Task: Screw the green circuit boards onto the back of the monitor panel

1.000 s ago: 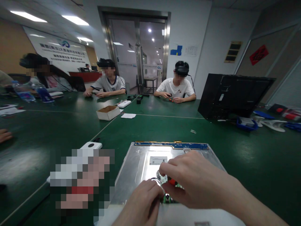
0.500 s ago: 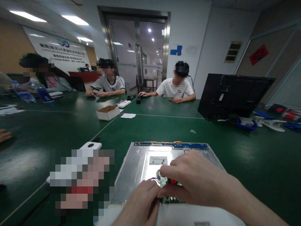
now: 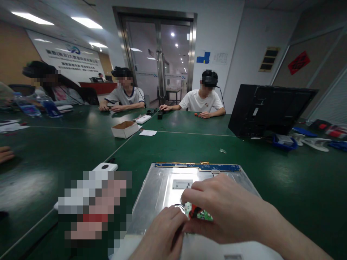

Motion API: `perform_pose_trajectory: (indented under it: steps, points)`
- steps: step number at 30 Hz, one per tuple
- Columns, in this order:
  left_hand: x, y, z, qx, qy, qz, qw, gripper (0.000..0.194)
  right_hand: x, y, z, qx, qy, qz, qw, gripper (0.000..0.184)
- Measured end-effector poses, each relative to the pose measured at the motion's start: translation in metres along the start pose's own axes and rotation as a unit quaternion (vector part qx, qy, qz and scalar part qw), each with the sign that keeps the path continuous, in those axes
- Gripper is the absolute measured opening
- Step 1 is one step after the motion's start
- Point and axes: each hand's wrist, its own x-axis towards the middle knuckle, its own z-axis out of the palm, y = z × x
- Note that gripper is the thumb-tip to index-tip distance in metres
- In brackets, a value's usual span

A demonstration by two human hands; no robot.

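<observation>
A silver metal display panel [image 3: 159,187] lies in front of me, with a blue circuit strip [image 3: 195,167] along its far edge. On its near part a green circuit board [image 3: 205,215] shows partly between my hands. My right hand [image 3: 219,207] is closed around a red-and-black tool [image 3: 193,211], which looks like a handle; its tip is hidden. Close against it, my left hand [image 3: 166,225] has its fingers bent down together at the board's left side. What those fingers pinch, if anything, is hidden. Thin wires [image 3: 179,206] show by the left fingertips.
A white power bank [image 3: 105,167] and a blurred-out patch lie left of the panel. Farther off stand an open white box [image 3: 124,130] and a black monitor [image 3: 268,112]. Several people sit around the green table [image 3: 187,148]; one person's hand [image 3: 5,154] rests at the left edge.
My right hand has shifted slightly left and turned, so more of the red-and-black tool and green board shows. My left hand stays about where it was.
</observation>
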Motion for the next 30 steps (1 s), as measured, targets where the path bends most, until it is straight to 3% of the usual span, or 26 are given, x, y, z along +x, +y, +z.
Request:
perform_pose_trajectory:
  steps: [5, 11, 17, 24, 30]
  points:
    - [0.0001, 0.0017, -0.0014, -0.002, -0.013, -0.002, 1.000, 0.027, 0.0033, 0.0027, 0.0029, -0.037, 0.003, 0.024, 0.999, 0.026]
    - [0.0027, 0.0037, -0.0028, -0.003, -0.007, 0.001, 1.000, 0.025, 0.0017, 0.0003, 0.0005, -0.015, -0.003, 0.017, 1.000, 0.002]
    - [0.0016, 0.0022, -0.0027, -0.002, -0.043, -0.020, 0.999, 0.023, -0.0027, -0.0039, -0.0040, 0.026, -0.011, -0.025, 0.999, 0.017]
    - [-0.0034, -0.0002, -0.0008, 0.007, -0.024, -0.009, 1.000, 0.019, -0.0006, -0.0027, -0.0020, -0.015, -0.012, 0.011, 1.000, 0.020]
    - [0.0006, 0.0012, -0.0011, -0.016, -0.021, 0.003, 1.000, 0.027, -0.0001, -0.0011, -0.0004, -0.038, -0.002, 0.002, 0.999, 0.013]
